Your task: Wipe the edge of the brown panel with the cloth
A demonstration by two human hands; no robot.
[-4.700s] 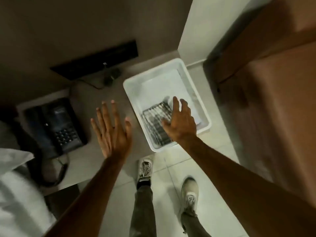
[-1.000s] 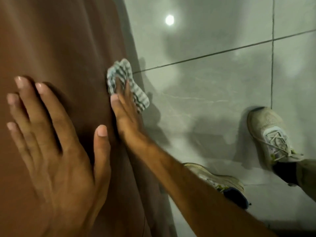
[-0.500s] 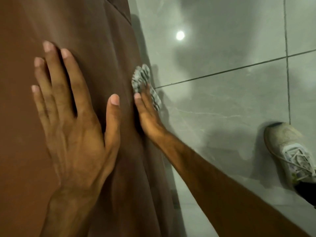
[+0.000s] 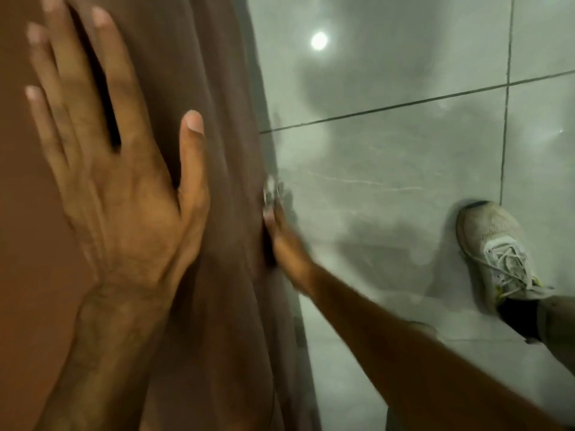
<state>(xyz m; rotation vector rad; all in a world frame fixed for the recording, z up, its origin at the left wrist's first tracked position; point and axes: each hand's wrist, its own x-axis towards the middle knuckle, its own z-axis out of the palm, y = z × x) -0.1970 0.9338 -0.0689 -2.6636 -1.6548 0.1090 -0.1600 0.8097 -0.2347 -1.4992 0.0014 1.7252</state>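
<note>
Wiping under way: right hand [image 4: 284, 241] presses cloth [image 4: 271, 191] against panel [image 4: 217, 213] edge; left hand [image 4: 118, 181] flat, empty, bracing. Next: slide along the edge.

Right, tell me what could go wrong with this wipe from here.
1. Only a sliver of the cloth shows past the right hand at the edge of the brown panel. It might slip out, leaving bare fingers rubbing the edge.
2. The left hand is pressed flat on the panel's face, so it may leave smudges there.
3. A shoe stands on glossy floor tile while the person leans in; footing could slide.
</note>
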